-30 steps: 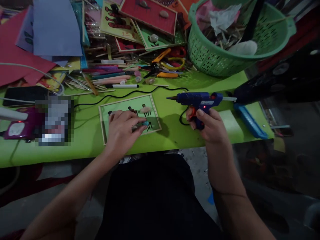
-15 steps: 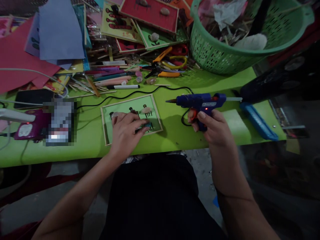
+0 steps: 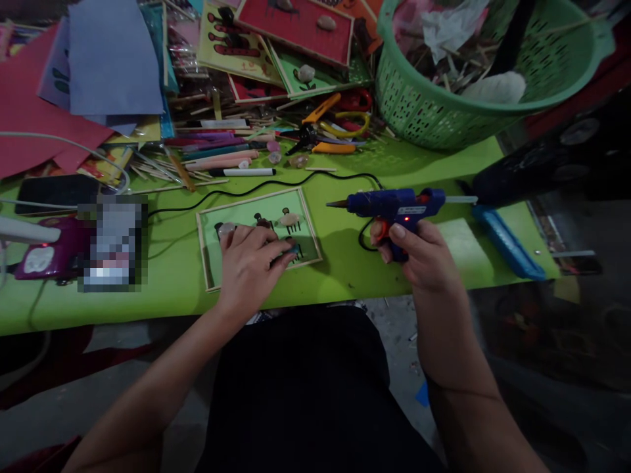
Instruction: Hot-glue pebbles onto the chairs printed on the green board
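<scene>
My right hand (image 3: 419, 253) is wrapped round the grip of a blue hot glue gun (image 3: 384, 202). A red light glows on its side, its nozzle points left, and a clear glue stick (image 3: 461, 200) sticks out of its back. My left hand (image 3: 254, 263) rests over a green picture card with a thin wooden frame (image 3: 261, 199). Its thumb and fingers close round a small dark teal pebble (image 3: 292, 246) at the card's lower right, partly hidden by the fingers. Other pebbles on the card, such as a pale one (image 3: 289, 219), have dark legs and heads drawn round them.
A green plastic basket (image 3: 434, 112) of scraps stands at the back right. Behind the card lie markers (image 3: 244, 172), orange-handled cutters (image 3: 320, 108) and finished framed pictures (image 3: 300, 33). The glue gun's black cord (image 3: 217, 192) crosses the table (image 3: 172, 282). A blue tray (image 3: 510, 243) lies right.
The fingers of my left hand have curled a little closer over the pebble. My right hand holds the glue gun almost still. The view has shifted slightly.
</scene>
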A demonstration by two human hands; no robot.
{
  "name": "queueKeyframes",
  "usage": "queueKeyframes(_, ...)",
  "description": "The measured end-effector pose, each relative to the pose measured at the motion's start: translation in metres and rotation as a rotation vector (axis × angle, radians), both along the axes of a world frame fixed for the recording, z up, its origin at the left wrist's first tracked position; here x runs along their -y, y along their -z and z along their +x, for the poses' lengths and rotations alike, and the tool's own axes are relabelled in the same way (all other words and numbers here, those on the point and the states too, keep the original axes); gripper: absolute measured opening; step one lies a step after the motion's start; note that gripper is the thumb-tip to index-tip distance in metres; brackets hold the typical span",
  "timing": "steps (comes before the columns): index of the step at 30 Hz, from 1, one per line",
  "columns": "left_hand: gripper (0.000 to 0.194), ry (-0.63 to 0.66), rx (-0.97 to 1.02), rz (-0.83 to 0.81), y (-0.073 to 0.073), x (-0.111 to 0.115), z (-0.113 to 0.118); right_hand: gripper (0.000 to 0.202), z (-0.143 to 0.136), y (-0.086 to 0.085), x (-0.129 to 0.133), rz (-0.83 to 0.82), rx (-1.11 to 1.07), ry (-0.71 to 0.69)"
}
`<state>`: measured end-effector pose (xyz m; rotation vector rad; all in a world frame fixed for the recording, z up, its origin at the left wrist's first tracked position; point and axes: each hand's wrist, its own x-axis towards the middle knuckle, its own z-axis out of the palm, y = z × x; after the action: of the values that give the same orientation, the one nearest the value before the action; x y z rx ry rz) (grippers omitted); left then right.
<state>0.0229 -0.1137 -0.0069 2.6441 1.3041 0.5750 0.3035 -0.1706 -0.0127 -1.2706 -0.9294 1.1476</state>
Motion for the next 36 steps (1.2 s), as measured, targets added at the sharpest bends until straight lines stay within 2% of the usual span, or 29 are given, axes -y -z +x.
queueKeyframes(6,0.015,0.021,-0.051,0.006,-0.002,0.001,0.0,0.032,-0.001,-0.001,0.0,0.007,-0.017,-0.025)
queueKeyframes(19,0.027,-0.001,0.009,0.034,-0.006,0.01,-0.007,0.036,-0.004,-0.004,-0.003,-0.016,0.09,-0.003)
queueKeyframes(25,0.027,0.074,-0.012,0.02,-0.006,0.018,-0.008,0.032,-0.003,-0.002,-0.003,-0.005,0.018,-0.005)
queueKeyframes(33,0.02,0.145,-0.054,0.175,-0.004,0.017,-0.006,0.029,-0.002,0.001,-0.001,-0.009,0.02,-0.005)
queueKeyframes(36,0.022,0.155,-0.053,0.171,-0.004,0.019,-0.008,0.027,-0.003,0.0,-0.002,-0.004,0.025,-0.013)
